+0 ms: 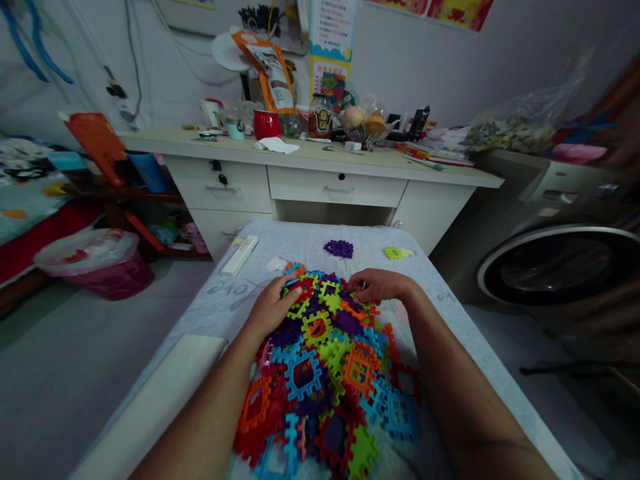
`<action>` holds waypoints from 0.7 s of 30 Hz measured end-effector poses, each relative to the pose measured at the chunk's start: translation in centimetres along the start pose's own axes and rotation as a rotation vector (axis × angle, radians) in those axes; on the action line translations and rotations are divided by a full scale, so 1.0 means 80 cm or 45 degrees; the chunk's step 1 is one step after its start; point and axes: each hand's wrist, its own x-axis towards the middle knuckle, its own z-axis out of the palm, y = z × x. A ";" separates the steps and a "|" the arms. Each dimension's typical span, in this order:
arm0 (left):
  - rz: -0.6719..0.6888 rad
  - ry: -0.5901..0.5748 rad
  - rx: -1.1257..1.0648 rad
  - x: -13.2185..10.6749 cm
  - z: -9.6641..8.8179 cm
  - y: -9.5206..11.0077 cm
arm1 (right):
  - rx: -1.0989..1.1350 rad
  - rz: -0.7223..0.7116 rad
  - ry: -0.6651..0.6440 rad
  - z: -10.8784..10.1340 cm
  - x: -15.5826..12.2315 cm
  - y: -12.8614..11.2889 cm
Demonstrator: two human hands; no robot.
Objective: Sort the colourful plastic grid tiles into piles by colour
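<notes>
A heap of interlocking plastic building pieces (333, 353) in red, orange, blue, purple and lime lies on the cloth-covered table between my forearms. My left hand (277, 303) rests on the heap's far left side, fingers spread over the pieces. At the far right edge of the heap, my right hand (375, 285) has its fingers curled in among purple and orange pieces; what they hold, if anything, is hidden. Beyond the hands lie a stack of purple pieces (339, 249) and a lime piece (393, 253), apart from each other.
A white bar-shaped box (240, 255) lies at the table's far left, and a longer white box (165, 393) sits along the left edge. Behind stands a white desk (333, 183) with jars and cups. A washing machine (560, 220) is right, a pink bin (115, 270) left.
</notes>
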 end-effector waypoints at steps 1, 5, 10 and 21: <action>0.001 0.000 0.002 0.000 0.000 0.000 | 0.004 -0.011 -0.015 0.000 0.000 0.000; 0.002 0.006 0.005 0.000 0.000 0.001 | 0.005 -0.035 -0.038 0.001 0.001 -0.001; 0.001 0.015 0.010 -0.001 -0.001 0.004 | -0.051 -0.055 0.030 0.000 0.000 0.000; -0.001 -0.009 0.003 0.000 -0.001 0.002 | 0.138 -0.097 0.691 -0.030 -0.011 0.041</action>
